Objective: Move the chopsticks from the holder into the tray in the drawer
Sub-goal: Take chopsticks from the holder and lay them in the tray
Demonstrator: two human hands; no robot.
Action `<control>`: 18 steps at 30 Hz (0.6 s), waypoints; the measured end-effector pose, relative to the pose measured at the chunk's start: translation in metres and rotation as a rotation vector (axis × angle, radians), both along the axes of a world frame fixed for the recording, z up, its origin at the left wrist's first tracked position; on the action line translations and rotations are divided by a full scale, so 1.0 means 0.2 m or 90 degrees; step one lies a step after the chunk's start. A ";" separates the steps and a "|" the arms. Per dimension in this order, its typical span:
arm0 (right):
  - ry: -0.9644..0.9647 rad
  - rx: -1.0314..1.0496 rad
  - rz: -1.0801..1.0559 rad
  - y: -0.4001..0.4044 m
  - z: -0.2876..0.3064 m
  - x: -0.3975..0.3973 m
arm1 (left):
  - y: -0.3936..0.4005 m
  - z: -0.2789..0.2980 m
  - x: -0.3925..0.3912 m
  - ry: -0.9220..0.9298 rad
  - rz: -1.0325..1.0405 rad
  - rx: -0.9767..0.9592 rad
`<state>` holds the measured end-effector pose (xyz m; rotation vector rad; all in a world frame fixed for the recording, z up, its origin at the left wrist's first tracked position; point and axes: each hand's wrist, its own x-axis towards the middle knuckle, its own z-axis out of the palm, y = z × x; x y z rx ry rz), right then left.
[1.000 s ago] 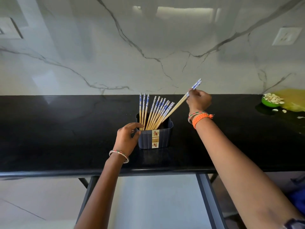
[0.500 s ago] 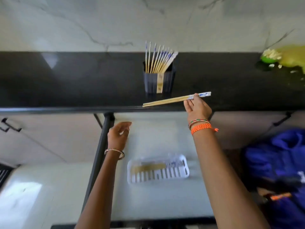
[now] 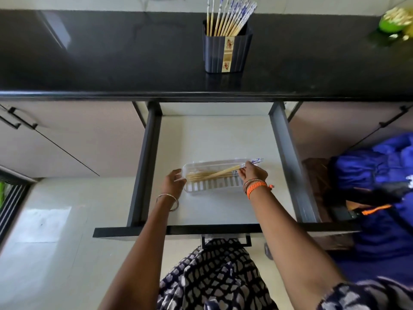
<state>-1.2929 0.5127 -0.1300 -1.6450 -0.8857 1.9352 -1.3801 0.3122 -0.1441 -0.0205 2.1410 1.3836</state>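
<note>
A dark holder [image 3: 226, 53] with several blue-tipped bamboo chopsticks [image 3: 225, 17] stands on the black counter. Below it the drawer [image 3: 214, 139] is pulled out, and a clear slotted tray [image 3: 212, 184] lies on its white floor. My right hand [image 3: 252, 174] pinches a pair of chopsticks [image 3: 220, 173] by their blue ends, slanted down into the tray, where other chopsticks lie. My left hand [image 3: 173, 182] holds the tray's left end.
A green bowl [image 3: 393, 21] of pale pieces sits at the counter's far right. A blue bag [image 3: 380, 186] lies on the floor right of the drawer. Cabinet doors with black handles [image 3: 15, 119] flank the drawer. The drawer front [image 3: 201, 230] is near my body.
My right hand carried the pair of chopsticks from counter height down into the tray. My left hand dropped from mid-air to the tray's left end. The view tilted further down.
</note>
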 end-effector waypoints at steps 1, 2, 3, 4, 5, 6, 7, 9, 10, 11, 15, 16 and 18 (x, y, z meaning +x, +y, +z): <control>-0.012 0.006 0.011 -0.01 0.00 -0.01 | 0.00 -0.02 0.02 -0.009 -0.009 0.001; -0.018 0.006 0.022 -0.01 0.01 -0.01 | 0.00 -0.04 0.03 -0.021 -0.026 -0.007; -0.024 0.007 0.036 -0.01 0.01 -0.02 | 0.00 -0.05 0.04 -0.035 -0.049 -0.020; -0.026 0.008 0.043 -0.02 0.02 -0.03 | -0.01 -0.06 0.05 -0.048 -0.066 -0.033; -0.025 0.008 0.044 -0.02 0.02 -0.03 | -0.01 -0.06 0.05 -0.055 -0.074 -0.040; -0.030 0.001 0.041 -0.03 0.04 -0.04 | -0.02 -0.07 0.05 -0.057 -0.076 -0.042; -0.032 -0.007 0.033 -0.04 0.03 -0.04 | -0.02 -0.07 0.05 -0.058 -0.074 -0.041; -0.035 -0.032 0.012 -0.05 0.05 -0.04 | -0.03 -0.07 0.04 -0.064 -0.062 -0.034; -0.037 -0.049 0.009 -0.05 0.05 -0.05 | -0.03 -0.08 0.04 -0.070 -0.053 -0.028; -0.041 -0.063 0.005 -0.05 0.05 -0.05 | -0.03 -0.08 0.04 -0.075 -0.044 -0.020; -0.070 -0.047 -0.001 -0.06 0.06 -0.07 | -0.04 -0.09 0.04 -0.066 -0.045 -0.014; -0.074 -0.040 0.000 -0.07 0.06 -0.07 | -0.04 -0.09 0.04 -0.060 -0.048 -0.015; -0.074 -0.038 0.005 -0.08 0.05 -0.06 | -0.04 -0.09 0.05 -0.052 -0.053 -0.015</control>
